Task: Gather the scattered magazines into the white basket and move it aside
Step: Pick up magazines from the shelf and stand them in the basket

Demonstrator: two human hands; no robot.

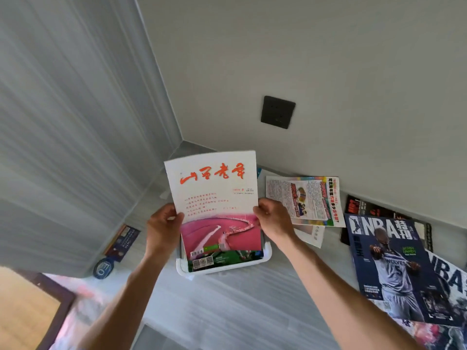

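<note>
1. my left hand (164, 223) grips the left edge of a white magazine with red script (214, 188), thumb over the cover and fingers curled behind it.
2. my right hand (274, 219) pinches the same magazine's right edge, thumb on the front, fingers curled round the back.
3. the magazine stands nearly upright between my hands, its lower end with the pink picture down inside the white basket (267, 253).
4. the basket sits on the pale floor (240, 299) at the centre of the view; a green and dark cover (227, 261) shows inside it at the near rim, in front of the magazine i hold.
5. at 3 o'clock from the basket, a colourful text-heavy magazine (305, 200) lies flat on the floor by the wall, a pale sheet (314, 236) under its near edge.
6. further out toward 4 o'clock lies a dark blue nba magazine (394, 261), overlapping other magazines beneath it, with a black one (366, 205) behind it at the wall.
7. at 9 o'clock from the basket, a dark booklet (123, 242) lies at the foot of the grey curtain (63, 135), with a round blue badge (103, 268) just beside it.
8. a dark wall socket (278, 112) sits at 12 o'clock, above the magazines.
</note>
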